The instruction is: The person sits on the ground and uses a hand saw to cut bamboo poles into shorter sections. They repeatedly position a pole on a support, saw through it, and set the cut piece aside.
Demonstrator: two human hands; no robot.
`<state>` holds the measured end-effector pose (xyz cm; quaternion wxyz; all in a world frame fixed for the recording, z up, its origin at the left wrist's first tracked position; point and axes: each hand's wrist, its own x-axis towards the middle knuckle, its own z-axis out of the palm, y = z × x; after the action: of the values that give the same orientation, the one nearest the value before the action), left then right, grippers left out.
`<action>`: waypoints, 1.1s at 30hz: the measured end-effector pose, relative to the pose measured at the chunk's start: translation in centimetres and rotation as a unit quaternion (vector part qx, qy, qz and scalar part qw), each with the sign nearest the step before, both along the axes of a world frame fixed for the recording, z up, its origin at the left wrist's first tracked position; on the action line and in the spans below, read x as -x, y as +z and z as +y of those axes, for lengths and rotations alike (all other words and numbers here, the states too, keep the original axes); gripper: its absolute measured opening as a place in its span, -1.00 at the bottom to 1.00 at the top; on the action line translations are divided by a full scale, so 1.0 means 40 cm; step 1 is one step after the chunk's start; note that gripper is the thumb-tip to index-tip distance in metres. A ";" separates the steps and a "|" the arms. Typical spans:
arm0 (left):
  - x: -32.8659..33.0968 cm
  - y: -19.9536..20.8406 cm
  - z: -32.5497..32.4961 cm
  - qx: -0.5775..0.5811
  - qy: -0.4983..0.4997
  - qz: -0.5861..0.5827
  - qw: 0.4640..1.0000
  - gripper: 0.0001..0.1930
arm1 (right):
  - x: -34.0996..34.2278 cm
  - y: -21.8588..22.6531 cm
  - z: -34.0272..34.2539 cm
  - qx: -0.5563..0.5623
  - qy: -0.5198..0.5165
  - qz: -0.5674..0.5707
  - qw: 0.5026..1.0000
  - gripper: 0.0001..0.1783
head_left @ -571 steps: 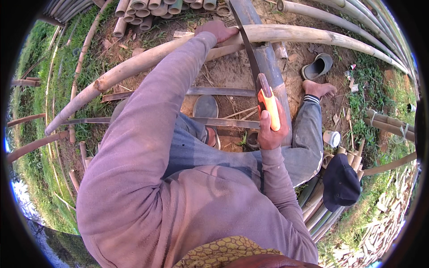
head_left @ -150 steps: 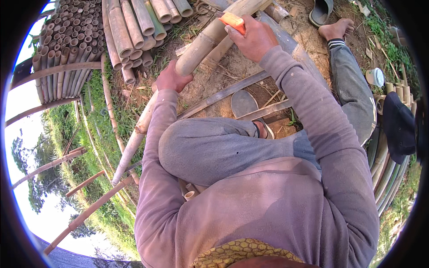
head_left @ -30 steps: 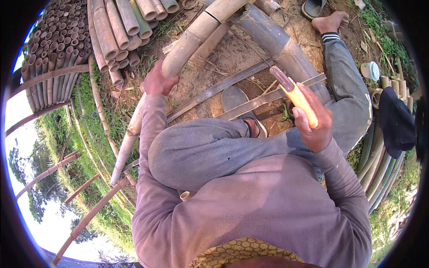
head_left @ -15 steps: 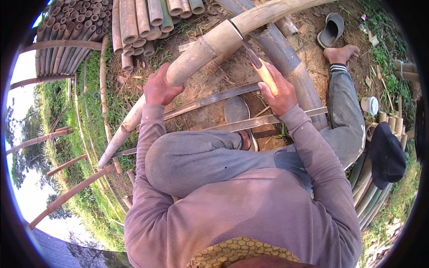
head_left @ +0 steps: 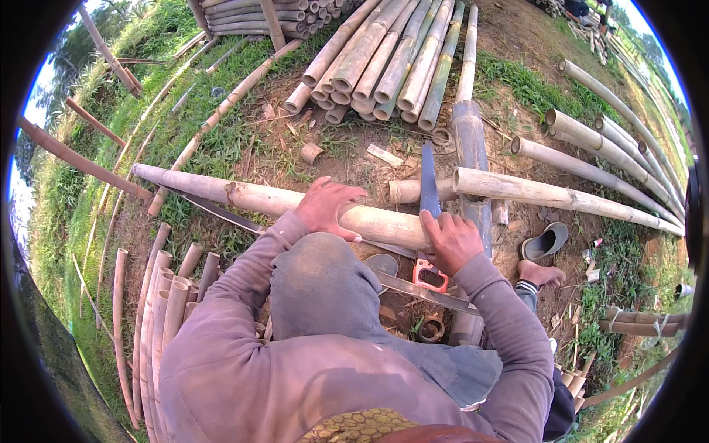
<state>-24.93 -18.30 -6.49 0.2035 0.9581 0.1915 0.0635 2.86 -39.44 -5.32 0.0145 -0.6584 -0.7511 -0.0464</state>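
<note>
A pale bamboo pole (head_left: 277, 199) slants across in front of my knees, its cut end at the right. My left hand (head_left: 325, 210) is wrapped over it, thumb on the near side. At the cut end, my right hand (head_left: 452, 242) closes on the pole, with some fingers hidden. A handsaw has its blue blade (head_left: 429, 177) beyond the pole and its orange-red handle (head_left: 430, 275) on the near side, outside my palm; its middle is hidden. Just past the blade, another cut pole (head_left: 546, 190) rests across a thick dark bamboo support (head_left: 470, 140).
Stacked bamboo poles (head_left: 391, 66) lie ahead, with more long poles (head_left: 613, 148) at right. Upright bamboo stubs (head_left: 159, 310) stand at left. A split bamboo strip (head_left: 421, 290) crosses near my knee. A sandal (head_left: 545, 241) lies by my bare foot (head_left: 543, 273).
The bamboo, one length with the saw in its cut before, is now in two pieces. My right hand has left the saw handle for the pole's end. The whole view has shifted.
</note>
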 end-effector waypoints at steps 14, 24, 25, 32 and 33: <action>0.199 -0.334 0.078 0.624 0.413 -0.598 0.289 -0.28 | -0.174 0.075 -0.343 0.003 -0.079 0.016 0.997 0.06; -0.100 -0.147 -0.078 0.789 0.134 -0.398 0.449 -0.36 | -0.286 0.070 -0.784 0.036 -0.255 0.042 0.965 0.06; -0.132 -0.129 -0.084 0.787 0.115 -0.377 0.474 -0.36 | -0.275 0.065 -0.831 0.026 -0.279 0.039 0.959 0.07; -0.346 -0.005 -0.136 0.790 0.026 -0.230 0.568 -0.25 | -0.122 0.135 -1.105 0.024 -0.396 0.067 0.915 0.12; -0.379 0.011 -0.148 0.789 0.027 -0.211 0.576 -0.24 | -0.091 0.145 -1.138 0.025 -0.406 0.081 0.910 0.12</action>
<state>-9.75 -24.22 -6.06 0.9121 0.3725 0.1438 0.0928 6.52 -84.95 0.47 0.0384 -0.9080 -0.4165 0.0242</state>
